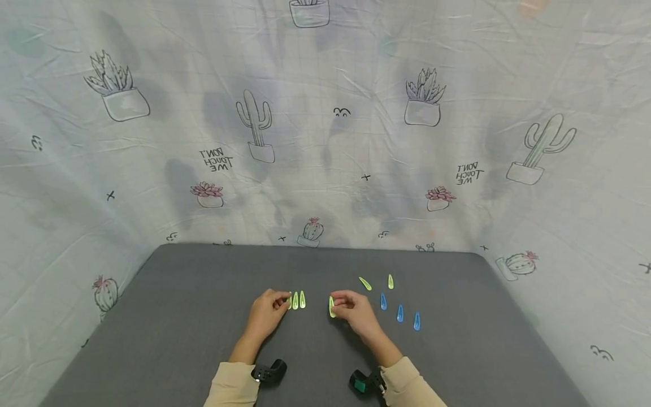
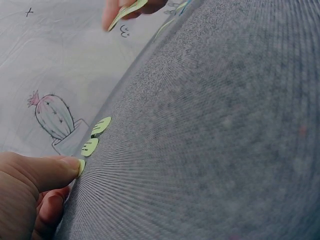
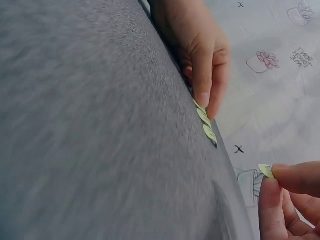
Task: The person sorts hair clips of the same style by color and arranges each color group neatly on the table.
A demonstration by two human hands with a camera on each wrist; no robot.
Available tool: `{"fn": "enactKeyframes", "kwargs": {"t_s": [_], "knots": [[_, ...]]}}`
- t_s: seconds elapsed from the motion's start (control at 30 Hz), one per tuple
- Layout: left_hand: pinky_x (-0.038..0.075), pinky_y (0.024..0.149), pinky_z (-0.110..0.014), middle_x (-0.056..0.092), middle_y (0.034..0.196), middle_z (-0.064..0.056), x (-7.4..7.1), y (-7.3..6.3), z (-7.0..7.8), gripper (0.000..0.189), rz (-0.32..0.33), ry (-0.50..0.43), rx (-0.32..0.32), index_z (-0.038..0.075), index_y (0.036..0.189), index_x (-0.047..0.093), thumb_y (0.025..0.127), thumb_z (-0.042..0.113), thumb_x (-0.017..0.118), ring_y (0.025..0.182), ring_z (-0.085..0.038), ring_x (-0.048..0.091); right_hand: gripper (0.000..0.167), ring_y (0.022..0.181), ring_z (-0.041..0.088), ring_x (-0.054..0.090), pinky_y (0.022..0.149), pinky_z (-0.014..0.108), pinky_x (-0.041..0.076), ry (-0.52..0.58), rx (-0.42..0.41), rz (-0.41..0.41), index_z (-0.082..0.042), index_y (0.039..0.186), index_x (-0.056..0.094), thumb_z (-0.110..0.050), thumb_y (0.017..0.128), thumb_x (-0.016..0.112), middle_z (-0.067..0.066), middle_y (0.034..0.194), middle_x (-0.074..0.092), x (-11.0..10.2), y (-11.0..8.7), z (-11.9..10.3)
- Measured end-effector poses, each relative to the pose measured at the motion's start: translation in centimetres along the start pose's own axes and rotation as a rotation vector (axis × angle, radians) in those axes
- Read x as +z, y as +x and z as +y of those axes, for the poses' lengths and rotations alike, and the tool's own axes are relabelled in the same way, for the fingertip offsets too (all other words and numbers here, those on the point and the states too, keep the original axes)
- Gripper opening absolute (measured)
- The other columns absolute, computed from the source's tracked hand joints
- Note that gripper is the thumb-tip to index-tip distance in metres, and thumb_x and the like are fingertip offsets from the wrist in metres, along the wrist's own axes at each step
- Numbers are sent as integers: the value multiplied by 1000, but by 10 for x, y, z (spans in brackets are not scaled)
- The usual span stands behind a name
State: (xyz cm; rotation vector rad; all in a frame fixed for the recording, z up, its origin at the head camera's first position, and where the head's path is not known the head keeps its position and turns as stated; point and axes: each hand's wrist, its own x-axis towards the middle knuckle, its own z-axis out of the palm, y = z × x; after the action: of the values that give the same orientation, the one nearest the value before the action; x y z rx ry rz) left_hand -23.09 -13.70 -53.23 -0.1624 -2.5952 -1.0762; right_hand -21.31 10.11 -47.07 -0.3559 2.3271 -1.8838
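Note:
Three yellow-green snap hair clips stand side by side in a short row on the grey table. My left hand pinches the leftmost clip between thumb and fingers, covering part of it. The middle clip and the right clip of that row lie untouched beside it. Right of the row, my right hand holds another yellow-green hair clip by thumb and fingertips. The right wrist view shows this clip raised off the table.
Two more yellow-green clips, one slanted and one upright, lie beyond my right hand. Blue hair clips form a diagonal line to its right. A patterned white sheet hangs behind the grey table.

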Motion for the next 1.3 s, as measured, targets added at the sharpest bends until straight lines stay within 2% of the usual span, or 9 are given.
{"fn": "enactKeyframes", "kwargs": {"t_s": [0.27,0.43,0.53,0.83,1.3], "knots": [[38,59,-25,53,72,3,-1,0,1,15,-1,8,10,9,95,75,80,8,73,63,-6,46,30,73,14,59,65,31,52,-41,-29,6,14,111,61,6,83,65,28,92,62,20,20,4],[38,59,-25,53,72,3,0,0,0,15,1,10,9,9,95,75,80,8,74,63,-6,46,28,72,14,60,64,32,54,-66,-32,38,9,109,64,4,81,67,22,88,64,32,40,31],[38,59,-25,53,72,3,1,0,1,15,3,10,8,9,95,75,79,8,74,62,-6,46,28,70,11,60,63,28,53,-91,-21,56,5,108,66,2,80,70,17,86,65,37,48,42],[39,58,-24,53,72,2,1,0,0,15,11,4,10,9,94,75,79,8,74,62,-6,46,26,67,10,59,61,26,52,-180,-10,77,3,105,69,2,79,69,11,82,65,43,56,41],[38,58,-25,53,71,2,0,2,-1,15,12,-7,24,8,94,75,79,9,74,61,-7,46,20,63,11,59,57,27,49,-328,62,40,-2,101,71,-4,81,70,5,77,67,46,63,31]]}}
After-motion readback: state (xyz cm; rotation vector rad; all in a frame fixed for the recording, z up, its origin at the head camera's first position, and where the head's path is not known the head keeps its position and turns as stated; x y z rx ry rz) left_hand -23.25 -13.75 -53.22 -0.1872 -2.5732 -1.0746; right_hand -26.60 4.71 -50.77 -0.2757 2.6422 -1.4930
